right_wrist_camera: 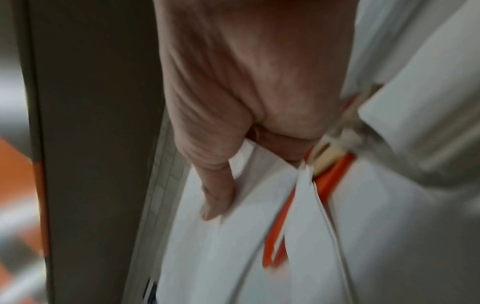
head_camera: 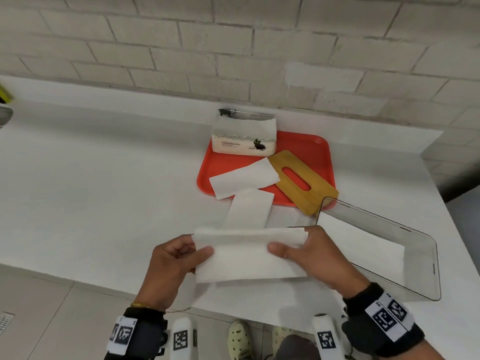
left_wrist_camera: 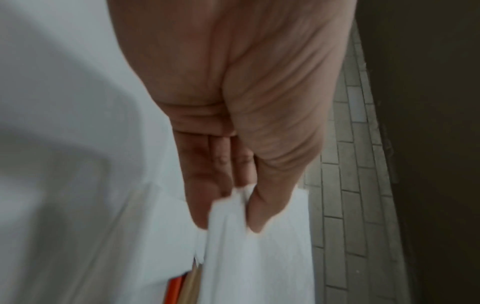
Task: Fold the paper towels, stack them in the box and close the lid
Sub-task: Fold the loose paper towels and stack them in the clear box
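A white paper towel [head_camera: 249, 255] hangs folded between both hands above the counter's front edge. My left hand [head_camera: 181, 255] pinches its left end, thumb on the front face; the left wrist view shows thumb and fingers [left_wrist_camera: 202, 191] clamped on the paper towel [left_wrist_camera: 254, 257]. My right hand [head_camera: 306, 248] pinches the right end, seen close as a thumb [right_wrist_camera: 215, 193] pressed on the sheet [right_wrist_camera: 233, 246]. A clear box [head_camera: 426, 245] lies open to the right with a white towel [head_camera: 363, 245] inside. The wooden lid [head_camera: 301, 180] with a slot lies on the red tray [head_camera: 319, 149].
Two more folded towels lie beyond my hands, one [head_camera: 244, 180] on the tray's front edge and another [head_camera: 249, 207] on the white counter [head_camera: 91, 190]. A tissue pack [head_camera: 244, 133] stands at the tray's back. A brick wall [head_camera: 233, 48] rises behind.
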`<state>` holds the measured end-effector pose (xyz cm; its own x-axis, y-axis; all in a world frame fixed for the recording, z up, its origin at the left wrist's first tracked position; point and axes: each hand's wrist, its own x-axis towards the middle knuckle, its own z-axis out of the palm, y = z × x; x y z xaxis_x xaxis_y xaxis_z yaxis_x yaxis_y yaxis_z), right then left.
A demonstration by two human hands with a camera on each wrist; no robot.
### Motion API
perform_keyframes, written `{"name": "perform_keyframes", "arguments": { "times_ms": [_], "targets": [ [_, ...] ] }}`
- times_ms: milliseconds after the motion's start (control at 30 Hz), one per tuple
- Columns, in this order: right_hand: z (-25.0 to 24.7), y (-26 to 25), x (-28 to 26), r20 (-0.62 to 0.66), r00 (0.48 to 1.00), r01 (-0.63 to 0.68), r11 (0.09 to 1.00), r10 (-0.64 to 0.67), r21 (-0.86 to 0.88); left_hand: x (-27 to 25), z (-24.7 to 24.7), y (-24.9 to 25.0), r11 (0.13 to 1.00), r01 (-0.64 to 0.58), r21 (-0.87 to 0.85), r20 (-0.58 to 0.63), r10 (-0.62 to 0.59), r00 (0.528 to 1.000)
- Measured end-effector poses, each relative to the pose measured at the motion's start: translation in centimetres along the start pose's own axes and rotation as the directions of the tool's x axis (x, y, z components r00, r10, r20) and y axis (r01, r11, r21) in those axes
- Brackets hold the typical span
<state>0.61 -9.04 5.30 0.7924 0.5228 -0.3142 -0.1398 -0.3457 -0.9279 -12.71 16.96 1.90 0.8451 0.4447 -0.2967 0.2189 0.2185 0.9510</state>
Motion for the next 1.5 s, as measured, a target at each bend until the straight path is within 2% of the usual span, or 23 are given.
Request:
{"name": "perform_keyframes", "arguments": {
  "times_ms": [100, 200, 233, 300, 400, 533, 700, 900, 1033, 1133, 1200, 1367, 1433, 1500],
  "targets": [
    [-4.5, -1.1, -2.0, -0.098, 0.995, -0.023, 1.0, 0.023, 0.002, 1.6, 2.0, 0.6, 1.0, 0.02, -0.004, 0.006, -0.02, 1.0],
    [-9.7, -0.6, -4.1, -0.256, 0.965, -0.042, 0.999, 0.049, 0.035, 4.1, 4.1, -0.8, 0.969, 0.032, 0.244, -0.057, -0.018, 0.998],
    [-11.4, -0.1, -4.7, -0.301, 0.951, -0.062, 0.997, 0.076, 0.054, 5.1, 4.7, -1.5, 0.924, 0.013, 0.382, -0.07, 0.015, 0.997],
    [-14.0, 0.6, -5.8, -0.373, 0.921, -0.095, 0.993, 0.116, 0.073, 6.6, 5.9, -2.6, 0.77, -0.02, 0.637, -0.038, 0.057, 0.998],
    [-16.4, 2.7, -6.1, -0.443, 0.87, -0.208, 0.976, 0.216, 0.067, 8.4, 7.4, -3.9, 0.621, -0.02, 0.783, -0.038, 0.08, 0.996],
    [-17.0, 5.3, -4.7, -0.477, 0.814, -0.331, 0.939, 0.332, 0.089, 9.3, 8.8, -4.0, 0.496, 0.006, 0.868, -0.079, 0.126, 0.989],
    [-16.8, 6.5, -3.4, -0.527, 0.738, -0.474, 0.879, 0.422, 0.039, 10.0, 9.1, -3.6, 0.472, 0.067, 0.879, -0.12, 0.083, 0.989],
    [-16.0, 7.1, -2.4, -0.547, 0.732, -0.578, 0.795, 0.406, -0.184, 11.1, 9.7, -3.3, 0.427, 0.125, 0.895, -0.152, 0.03, 0.988],
    [-15.7, 6.8, -2.3, -0.562, 0.75, -0.588, 0.741, 0.349, -0.324, 11.8, 10.2, -2.6, 0.431, 0.185, 0.883, -0.158, -0.098, 0.983],
    [-15.8, 6.8, -2.3, -0.578, 0.758, -0.575, 0.729, 0.303, -0.372, 12.7, 10.1, -2.7, 0.397, 0.209, 0.894, -0.158, -0.159, 0.975],
    [-15.9, 7.1, -2.2, -0.573, 0.756, -0.583, 0.723, 0.316, -0.371, 12.7, 10.3, -2.5, 0.43, 0.194, 0.882, -0.138, -0.158, 0.978],
    [-15.6, 7.4, -1.9, -0.599, 0.75, -0.604, 0.66, 0.281, -0.446, 11.1, 10.0, -1.5, 0.7, 0.13, 0.702, -0.072, -0.111, 0.991],
    [-15.3, 6.8, -2.2, -0.609, 0.756, -0.6, 0.626, 0.24, -0.498, 10.0, 9.6, -0.8, 0.814, 0.139, 0.564, -0.034, -0.146, 0.989],
    [-15.0, 6.1, -2.7, -0.611, 0.766, -0.597, 0.569, 0.197, -0.565, 8.6, 9.2, 0.2, 0.888, 0.139, 0.438, 0.037, -0.172, 0.984]
  ]
}}
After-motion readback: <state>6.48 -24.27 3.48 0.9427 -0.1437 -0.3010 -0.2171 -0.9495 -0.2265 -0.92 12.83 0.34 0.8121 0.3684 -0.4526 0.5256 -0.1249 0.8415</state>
